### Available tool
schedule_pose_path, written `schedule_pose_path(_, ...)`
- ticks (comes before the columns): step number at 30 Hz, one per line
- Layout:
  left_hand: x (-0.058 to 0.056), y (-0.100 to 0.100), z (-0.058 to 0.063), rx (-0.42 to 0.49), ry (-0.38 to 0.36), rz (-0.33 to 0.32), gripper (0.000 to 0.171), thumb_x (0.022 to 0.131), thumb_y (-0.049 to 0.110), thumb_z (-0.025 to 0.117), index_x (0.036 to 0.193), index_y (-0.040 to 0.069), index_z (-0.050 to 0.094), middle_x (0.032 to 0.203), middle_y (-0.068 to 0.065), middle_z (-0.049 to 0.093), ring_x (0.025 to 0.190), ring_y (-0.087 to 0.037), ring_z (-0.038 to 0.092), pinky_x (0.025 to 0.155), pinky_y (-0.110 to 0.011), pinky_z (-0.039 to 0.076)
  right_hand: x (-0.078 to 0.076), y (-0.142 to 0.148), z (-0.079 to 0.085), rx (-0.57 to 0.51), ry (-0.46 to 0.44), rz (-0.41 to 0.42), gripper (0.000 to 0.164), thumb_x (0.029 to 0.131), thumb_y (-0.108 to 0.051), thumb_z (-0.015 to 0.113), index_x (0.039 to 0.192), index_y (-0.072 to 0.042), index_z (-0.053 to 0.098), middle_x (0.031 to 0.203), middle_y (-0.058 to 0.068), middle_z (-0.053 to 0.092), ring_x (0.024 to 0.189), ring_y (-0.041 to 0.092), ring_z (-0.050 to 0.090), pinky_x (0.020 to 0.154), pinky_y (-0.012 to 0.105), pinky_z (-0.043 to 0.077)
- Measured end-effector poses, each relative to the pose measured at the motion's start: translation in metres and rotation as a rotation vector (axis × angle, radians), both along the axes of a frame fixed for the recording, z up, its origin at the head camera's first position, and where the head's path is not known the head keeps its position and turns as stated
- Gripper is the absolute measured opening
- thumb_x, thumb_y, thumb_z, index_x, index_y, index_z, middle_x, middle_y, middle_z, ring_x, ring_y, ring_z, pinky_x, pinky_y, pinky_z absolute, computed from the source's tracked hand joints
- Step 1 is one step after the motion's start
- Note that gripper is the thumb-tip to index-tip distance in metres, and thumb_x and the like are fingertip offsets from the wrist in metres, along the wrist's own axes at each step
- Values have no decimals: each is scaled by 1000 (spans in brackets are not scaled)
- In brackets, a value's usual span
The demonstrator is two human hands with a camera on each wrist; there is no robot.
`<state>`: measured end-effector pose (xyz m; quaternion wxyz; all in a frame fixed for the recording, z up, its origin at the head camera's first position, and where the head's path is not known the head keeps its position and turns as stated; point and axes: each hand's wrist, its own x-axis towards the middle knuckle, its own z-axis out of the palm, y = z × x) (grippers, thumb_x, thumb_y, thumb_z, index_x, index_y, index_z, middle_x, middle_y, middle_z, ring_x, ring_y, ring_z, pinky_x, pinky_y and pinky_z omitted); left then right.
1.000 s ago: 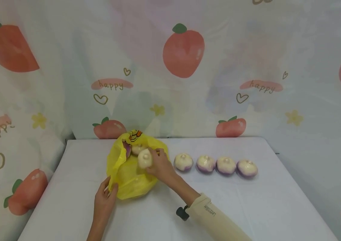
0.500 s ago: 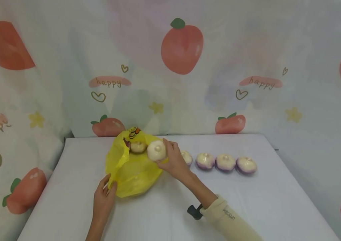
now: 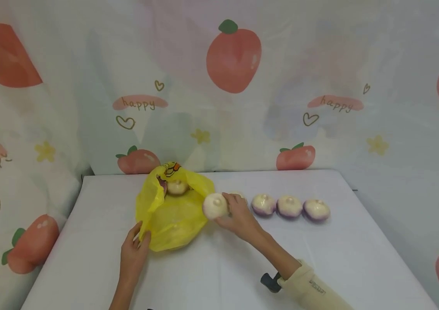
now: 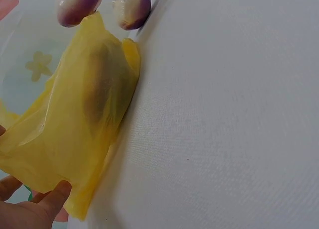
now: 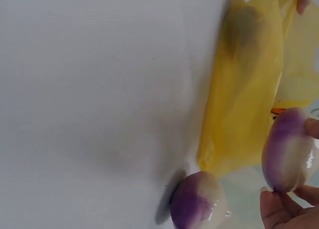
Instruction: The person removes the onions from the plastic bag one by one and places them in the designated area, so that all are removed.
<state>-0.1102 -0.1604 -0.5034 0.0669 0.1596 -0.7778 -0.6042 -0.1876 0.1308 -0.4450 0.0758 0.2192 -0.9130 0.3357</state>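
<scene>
My right hand (image 3: 241, 220) grips a white and purple turnip (image 3: 214, 206) at the right side of the open mouth of a yellow plastic bag (image 3: 177, 241). Fingers and thumb hold its edges in the right wrist view, where its purple side (image 5: 279, 149) shows. My left hand (image 3: 133, 255) pinches the bag's near left edge between thumb and fingers, as the left wrist view also shows. Inside the bag lies another turnip (image 3: 177, 187), with a purple patch beside it that I cannot make out fully. Through the bag's wall (image 4: 55, 129) a dark rounded shape shows.
Right of the bag stands a row of turnips: one (image 3: 264, 205), another (image 3: 289, 206), and a third (image 3: 316, 210) at the right end. A further turnip (image 3: 239, 197) is mostly hidden behind my right hand. A white cloth (image 3: 204, 280) covers the table; a printed curtain (image 3: 242, 129) hangs behind.
My right hand has lifted the turnip out of the bag and carried it right, past the bag's rim. The left hand stays on the bag's edge.
</scene>
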Motion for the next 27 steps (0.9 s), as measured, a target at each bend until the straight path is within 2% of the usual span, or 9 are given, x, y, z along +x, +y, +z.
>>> schedule_pose_path(1,0,0,0,-4,-5,1,56,96,36,52,143,8,36,146,-13,32,125,-28,44,94,-30,43,1,3,-1,7,6,-1,69,76,-28,78,129,3,48,123,18,50,112,33,45,92,43,43)
schedule_pose_path(7,0,0,2,-10,-8,1,55,97,33,52,143,7,36,146,-14,32,126,-30,43,93,-25,43,7,20,-8,15,31,9,70,75,-26,79,129,5,48,120,18,51,104,29,50,90,41,44)
schedule_pose_path(10,0,0,1,-5,1,3,55,97,33,52,143,7,36,146,-16,31,126,-31,43,92,-25,43,9,27,-11,11,-2,11,69,75,-24,79,129,6,47,117,16,53,108,29,50,93,42,43)
schedule_pose_path(13,1,-1,0,2,9,4,55,96,34,52,142,8,37,145,-16,32,125,-30,44,85,-12,42,11,31,-15,31,-39,5,68,76,-23,79,129,6,47,115,15,54,108,27,49,93,42,42)
schedule_pose_path(15,1,-1,0,4,10,5,55,96,34,53,142,8,37,144,-15,33,125,-30,44,82,-9,41,12,34,-18,52,-49,5,67,76,-24,79,127,6,49,113,15,55,108,27,49,93,42,42)
schedule_pose_path(20,1,-1,1,9,3,3,54,96,32,53,142,8,37,145,-15,32,125,-29,44,82,-10,42,14,41,-27,93,-63,31,65,75,-23,80,125,5,50,112,14,56,104,27,52,90,42,44)
schedule_pose_path(27,2,-2,2,20,6,3,54,96,31,53,142,9,37,145,-15,32,125,-28,44,77,-5,40,18,48,-36,103,-105,62,66,74,-19,80,125,9,49,117,18,53,114,31,48,97,42,40)
